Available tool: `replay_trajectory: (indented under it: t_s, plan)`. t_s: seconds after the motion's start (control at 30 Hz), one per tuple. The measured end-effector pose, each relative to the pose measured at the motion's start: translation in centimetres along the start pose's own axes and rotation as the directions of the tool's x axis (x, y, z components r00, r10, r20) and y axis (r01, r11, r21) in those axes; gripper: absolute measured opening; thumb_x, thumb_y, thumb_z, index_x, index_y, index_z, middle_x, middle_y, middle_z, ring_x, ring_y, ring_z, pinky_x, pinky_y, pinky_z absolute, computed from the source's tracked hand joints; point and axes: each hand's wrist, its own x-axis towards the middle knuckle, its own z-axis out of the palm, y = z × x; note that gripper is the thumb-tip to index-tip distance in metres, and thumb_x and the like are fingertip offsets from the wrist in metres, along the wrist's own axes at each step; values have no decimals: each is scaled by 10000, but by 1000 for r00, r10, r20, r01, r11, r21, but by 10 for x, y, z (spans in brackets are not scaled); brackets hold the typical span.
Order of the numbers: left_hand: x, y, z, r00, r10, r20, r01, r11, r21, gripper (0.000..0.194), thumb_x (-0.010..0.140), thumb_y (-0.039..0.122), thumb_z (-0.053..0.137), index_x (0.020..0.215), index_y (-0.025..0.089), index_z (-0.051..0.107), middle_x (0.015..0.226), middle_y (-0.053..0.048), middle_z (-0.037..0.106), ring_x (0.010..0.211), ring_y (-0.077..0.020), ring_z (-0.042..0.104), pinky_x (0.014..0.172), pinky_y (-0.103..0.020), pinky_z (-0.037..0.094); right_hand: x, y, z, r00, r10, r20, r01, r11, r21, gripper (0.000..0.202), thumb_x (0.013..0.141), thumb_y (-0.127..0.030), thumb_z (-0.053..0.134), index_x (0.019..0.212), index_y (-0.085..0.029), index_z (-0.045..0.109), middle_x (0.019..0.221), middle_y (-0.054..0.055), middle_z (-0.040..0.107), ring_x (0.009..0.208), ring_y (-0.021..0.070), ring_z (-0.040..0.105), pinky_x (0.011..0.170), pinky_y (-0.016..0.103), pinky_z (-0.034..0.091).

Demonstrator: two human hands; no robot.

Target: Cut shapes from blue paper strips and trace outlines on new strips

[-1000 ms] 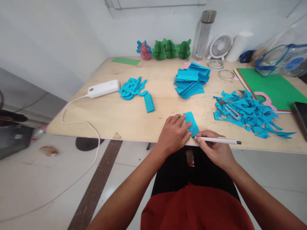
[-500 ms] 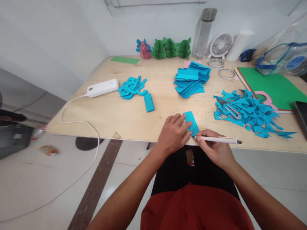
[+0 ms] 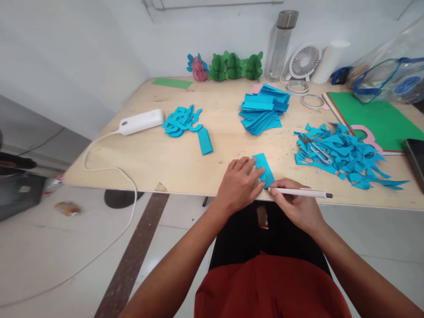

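Note:
My left hand (image 3: pixel 240 183) lies with its fingers spread on a small blue paper piece (image 3: pixel 264 170) near the table's front edge. Something pale, partly hidden, shows under those fingers. Just to the right, my right hand (image 3: pixel 296 203) is closed round a white pen (image 3: pixel 303 192), whose tip end meets the lower corner of the blue piece. A folded blue strip (image 3: pixel 205 141) rests to the left, beside a heap of curved blue cutouts (image 3: pixel 182 120). Behind my hands is a stack of folded blue papers (image 3: pixel 264 108).
Blue scraps (image 3: pixel 351 154) with a cutter (image 3: pixel 319 152) on them lie right of my hands. Farther right are green sheets (image 3: pixel 377 117) and a dark object (image 3: pixel 415 154). A white device (image 3: pixel 141 122) with a cable sits left; a bottle (image 3: pixel 281 48) and fan (image 3: pixel 304 62) stand behind.

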Motion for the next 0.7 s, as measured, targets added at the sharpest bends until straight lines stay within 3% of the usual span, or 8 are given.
replay_trajectory:
  t_s: [0.7]
  plan:
    - [0,0,-1,1000,-2,-3,2,1000,-8,324,918,365,510,1171,202,632,1297,-135,585,1224,-308,489,989,-466,403,0,3,0,1000,22,15,-23,999,34,133,869,-290,566,808,-216,658,813,23,716,757,185,662,710,302,491]
